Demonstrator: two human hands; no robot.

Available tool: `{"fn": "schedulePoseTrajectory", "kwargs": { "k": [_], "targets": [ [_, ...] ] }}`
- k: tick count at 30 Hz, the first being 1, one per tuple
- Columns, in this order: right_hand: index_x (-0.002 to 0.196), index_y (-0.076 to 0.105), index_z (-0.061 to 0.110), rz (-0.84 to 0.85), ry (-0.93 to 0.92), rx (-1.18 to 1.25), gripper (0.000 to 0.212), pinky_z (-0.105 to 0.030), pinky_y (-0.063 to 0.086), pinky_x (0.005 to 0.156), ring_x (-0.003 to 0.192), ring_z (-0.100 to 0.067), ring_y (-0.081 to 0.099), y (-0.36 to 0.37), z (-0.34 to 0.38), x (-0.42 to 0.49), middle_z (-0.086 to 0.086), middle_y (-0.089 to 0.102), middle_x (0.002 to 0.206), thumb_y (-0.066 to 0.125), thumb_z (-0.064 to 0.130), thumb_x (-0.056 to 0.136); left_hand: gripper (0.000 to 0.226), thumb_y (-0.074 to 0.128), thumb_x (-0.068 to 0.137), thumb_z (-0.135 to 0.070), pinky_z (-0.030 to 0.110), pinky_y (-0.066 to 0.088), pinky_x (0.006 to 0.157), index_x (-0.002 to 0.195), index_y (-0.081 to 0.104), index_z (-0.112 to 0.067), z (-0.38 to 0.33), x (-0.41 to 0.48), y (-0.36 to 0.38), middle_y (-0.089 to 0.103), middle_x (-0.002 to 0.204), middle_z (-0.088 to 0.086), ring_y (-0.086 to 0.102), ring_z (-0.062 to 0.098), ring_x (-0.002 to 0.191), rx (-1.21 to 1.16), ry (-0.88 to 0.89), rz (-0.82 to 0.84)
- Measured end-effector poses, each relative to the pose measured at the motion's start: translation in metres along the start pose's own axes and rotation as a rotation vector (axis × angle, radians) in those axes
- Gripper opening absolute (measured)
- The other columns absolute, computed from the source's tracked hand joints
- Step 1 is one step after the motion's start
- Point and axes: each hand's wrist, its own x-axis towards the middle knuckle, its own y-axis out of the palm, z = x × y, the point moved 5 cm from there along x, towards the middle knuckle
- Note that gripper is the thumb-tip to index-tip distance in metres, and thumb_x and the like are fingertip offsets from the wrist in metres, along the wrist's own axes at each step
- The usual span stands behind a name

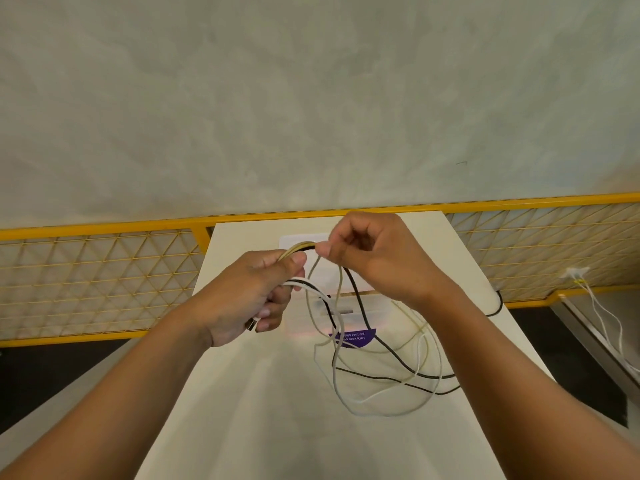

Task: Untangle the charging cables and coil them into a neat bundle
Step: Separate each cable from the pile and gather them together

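Gripping cables (pixel 300 247) in left hand (pixel 249 299), pinching them with right hand (pixel 374 258); could cinch slack loops (pixel 381 415) at lower right into knot if yanked.

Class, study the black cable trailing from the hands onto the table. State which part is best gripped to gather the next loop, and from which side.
Grip the black cable on the short stretch hanging just below the right hand, coming from the right with fingers around it. There it hangs clear of the table; lower down it lies flat, crossing the pale cables.
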Motion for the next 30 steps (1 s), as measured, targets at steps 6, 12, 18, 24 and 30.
{"fn": "schedulePoseTrajectory", "kwargs": {
  "k": [6,12,18,24,30],
  "targets": [
    [0.091,0.079,0.01,0.393,0.066,0.055,0.013,-0.033,0.051,0.074,0.074,-0.013,0.063,0.021,-0.002,-0.015,-0.004,0.076,0.083,0.069,0.017,0.094,0.03,0.053,0.098,-0.034,0.022,0.026,0.039,0.088,0.055,-0.006,-0.006,0.001,0.001,0.025,0.048,-0.002,0.022,0.012,0.039,0.032,0.034,0.001],
    [0.085,0.073,0.011,0.371,0.092,0.175,0.015,-0.028,0.052,0.069,0.066,-0.016,0.06,0.017,-0.003,-0.011,-0.002,0.067,0.073,0.065,0.002,0.094,0.028,0.053,0.099,-0.031,0.023,0.024,0.043,0.081,0.055,-0.01,-0.007,0.0,0.002,0.026,0.048,-0.003,0.021,0.012,0.04,0.056,0.039,0.035],
    [0.083,0.065,0.018,0.397,0.11,0.117,0.023,-0.03,0.047,0.073,0.072,-0.014,0.055,0.025,-0.002,-0.011,0.001,0.061,0.075,0.054,0.009,0.101,0.031,0.056,0.093,-0.038,0.023,0.025,0.042,0.084,0.057,-0.009,-0.007,-0.002,0.0,0.024,0.05,-0.001,0.021,0.013,0.041,0.069,0.04,0.06],
    [0.089,0.062,0.013,0.334,0.153,0.043,0.022,-0.033,0.039,0.068,0.069,-0.017,0.045,0.024,-0.003,-0.01,-0.002,0.05,0.073,0.051,0.022,0.105,0.04,0.057,0.086,-0.046,0.022,0.028,0.042,0.08,0.057,-0.006,-0.009,-0.005,0.002,0.025,0.054,0.003,0.022,0.014,0.042,0.117,0.036,0.132],
    [0.088,0.066,0.013,0.187,0.161,-0.033,0.029,-0.025,0.04,0.062,0.054,-0.002,0.044,0.017,0.001,-0.006,0.018,0.049,0.056,0.061,0.04,0.097,0.039,0.061,0.084,-0.045,0.025,0.027,0.045,0.079,0.058,-0.006,-0.007,-0.007,0.008,0.026,0.053,0.002,0.022,0.014,0.045,0.22,0.015,0.209]
  ]
}}
